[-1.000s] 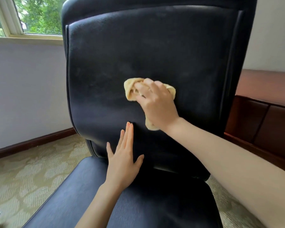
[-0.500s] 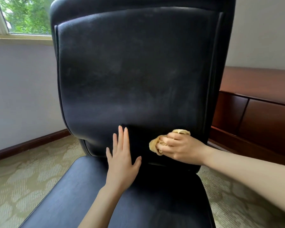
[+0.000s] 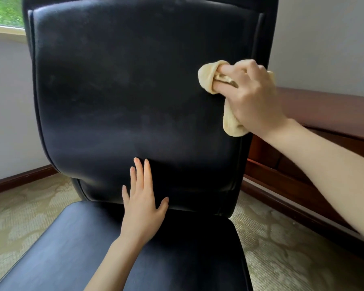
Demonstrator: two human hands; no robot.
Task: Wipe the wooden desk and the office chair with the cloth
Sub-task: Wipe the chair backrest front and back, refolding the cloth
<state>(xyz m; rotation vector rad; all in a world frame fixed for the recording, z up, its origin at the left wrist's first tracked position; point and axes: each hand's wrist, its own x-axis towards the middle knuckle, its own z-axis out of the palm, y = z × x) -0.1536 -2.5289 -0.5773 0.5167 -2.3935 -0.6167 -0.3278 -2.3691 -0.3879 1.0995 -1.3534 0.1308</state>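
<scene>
1 cloth (image 3: 206, 79): pale yellow, bunched | chair backrest (image 3: 124, 91): black, smudged

Soft daylight from window (image 3: 3, 14) upper left; greenery outside bright, slightly washed. Room evenly lit, medium brightness, shadows soft-edged. Black chair back (image 3: 135, 91) shows dull sheen, pale streaky haze. Darkest patch where back meets seat (image 3: 72, 248). Faint gloss on table (image 3: 328, 106) top at right. Cloth (image 3: 207, 78) edges slightly soft. Wide-angle bowing at frame edges: chair sides, skirting board (image 3: 19, 181) curve. Fine detail smeared overall.
</scene>
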